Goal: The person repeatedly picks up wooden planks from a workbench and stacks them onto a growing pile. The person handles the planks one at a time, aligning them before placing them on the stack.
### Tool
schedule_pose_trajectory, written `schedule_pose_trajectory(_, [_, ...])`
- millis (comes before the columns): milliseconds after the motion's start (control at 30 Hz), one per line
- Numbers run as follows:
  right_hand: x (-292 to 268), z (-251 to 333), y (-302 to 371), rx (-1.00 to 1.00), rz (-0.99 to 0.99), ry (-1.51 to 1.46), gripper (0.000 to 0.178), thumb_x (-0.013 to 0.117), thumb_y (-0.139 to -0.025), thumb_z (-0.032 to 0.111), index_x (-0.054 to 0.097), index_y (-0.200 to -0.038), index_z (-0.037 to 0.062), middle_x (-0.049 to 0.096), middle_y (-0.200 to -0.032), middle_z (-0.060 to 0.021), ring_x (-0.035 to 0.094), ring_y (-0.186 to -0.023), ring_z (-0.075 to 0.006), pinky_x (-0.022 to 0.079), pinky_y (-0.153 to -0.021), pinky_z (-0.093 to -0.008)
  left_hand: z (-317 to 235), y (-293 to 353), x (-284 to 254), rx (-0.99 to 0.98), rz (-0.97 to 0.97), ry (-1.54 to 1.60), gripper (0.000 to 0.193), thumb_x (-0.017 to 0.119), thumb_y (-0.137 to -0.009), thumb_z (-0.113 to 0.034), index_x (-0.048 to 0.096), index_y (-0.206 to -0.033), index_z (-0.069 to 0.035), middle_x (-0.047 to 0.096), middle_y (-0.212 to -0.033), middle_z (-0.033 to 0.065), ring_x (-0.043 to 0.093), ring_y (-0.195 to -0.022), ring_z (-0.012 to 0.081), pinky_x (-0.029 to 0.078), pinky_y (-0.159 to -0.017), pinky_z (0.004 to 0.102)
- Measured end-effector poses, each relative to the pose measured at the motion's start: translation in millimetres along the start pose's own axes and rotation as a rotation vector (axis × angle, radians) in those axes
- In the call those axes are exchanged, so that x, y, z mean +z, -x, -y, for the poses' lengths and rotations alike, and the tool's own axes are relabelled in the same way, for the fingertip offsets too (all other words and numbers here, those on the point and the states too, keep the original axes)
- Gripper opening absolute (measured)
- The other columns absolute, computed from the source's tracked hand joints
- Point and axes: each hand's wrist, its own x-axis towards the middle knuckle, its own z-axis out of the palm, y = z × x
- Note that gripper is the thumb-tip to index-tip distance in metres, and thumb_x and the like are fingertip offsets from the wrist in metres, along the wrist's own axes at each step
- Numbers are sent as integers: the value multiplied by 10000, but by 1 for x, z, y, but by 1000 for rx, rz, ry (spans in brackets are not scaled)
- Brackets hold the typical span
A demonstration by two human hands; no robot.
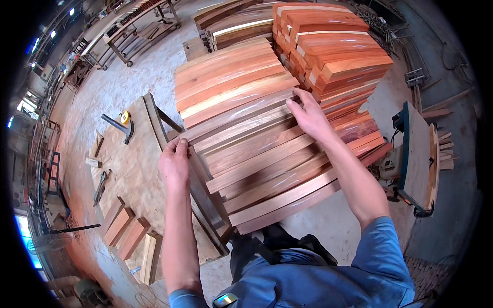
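Observation:
A large stack of curved reddish-brown wooden slats (246, 149) lies in front of me. My left hand (174, 161) grips the near-left end of one slat at the edge of the stack. My right hand (308, 115) rests fingers-down on the far end of a slat near the middle of the stack, where it meets a lighter upper layer (226, 82). Whether both hands hold the same slat I cannot tell. A taller pile of orange-red slats (328, 46) stands behind on the right.
A plywood workbench (128, 169) on the left carries a hammer (120, 128), a yellow tape measure (125, 117), a wrench-like tool (100, 186) and short wood blocks (126, 231). A machine with a blue-edged board (416, 159) stands right. Metal racks (128, 36) stand far left.

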Motion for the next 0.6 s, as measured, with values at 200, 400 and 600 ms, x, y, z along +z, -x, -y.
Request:
schedule_pose_trajectory(200, [10,-1,-9,82,-57,131,700,618,-931,426,490,-1363,-109,521,-1370,-326,490,-1313,-418,384,-1101,-435,1,2,4,-157,29,268,293,590,-1002,-218,667,-1175,5,666,-976,33,566,-863,96,457,-777,299])
schedule_pose_trajectory(400, [7,3,-16,117,-96,162,662,623,-922,435,551,-1321,-87,589,-1291,-298,549,-1250,-401,419,-1062,-439,3,3,9,-153,91,243,319,550,-1020,-209,663,-1154,59,677,-1079,61,583,-984,144,443,-912,304])
schedule_pose_trajectory(600, [6,-1,4,-76,-129,150,538,650,-927,314,572,-1290,-75,577,-1304,-258,560,-1228,-380,430,-1053,-413,8,5,1,-35,31,318,339,547,-1025,-175,639,-1230,79,683,-1140,102,593,-1092,170,437,-983,303])
